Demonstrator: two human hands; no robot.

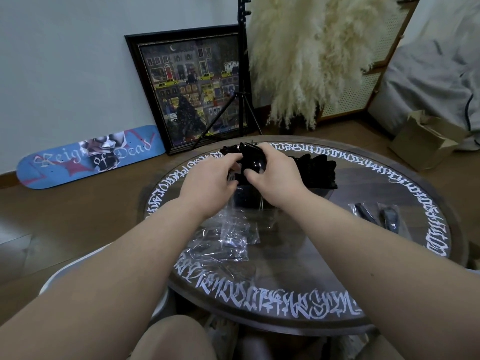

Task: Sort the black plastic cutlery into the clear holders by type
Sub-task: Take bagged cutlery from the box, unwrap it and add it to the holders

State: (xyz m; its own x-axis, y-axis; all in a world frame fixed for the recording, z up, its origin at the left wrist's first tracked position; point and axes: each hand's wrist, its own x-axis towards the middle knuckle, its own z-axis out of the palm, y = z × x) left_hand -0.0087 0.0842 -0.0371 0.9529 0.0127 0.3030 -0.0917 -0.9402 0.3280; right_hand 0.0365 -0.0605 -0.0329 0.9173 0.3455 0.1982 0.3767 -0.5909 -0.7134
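Observation:
My right hand (275,175) grips a bundle of black plastic spoons (253,158), their bowls showing between thumb and fingers. My left hand (210,181) curls its fingers against the same bundle from the left. Both hands are held over a clear holder (246,198) at the far middle of the round table (363,318). To the right of the hands, more black cutlery (319,170) stands packed in another clear holder. Two wrapped black pieces (376,215) lie on the table at the right.
Empty clear plastic wrappers (228,237) lie crumpled in front of the holders. Behind the table stand a framed picture (192,87), a black tripod (242,74) and pampas grass (311,61). A skateboard deck (88,157) leans at the left, a cardboard box (426,141) sits at the right.

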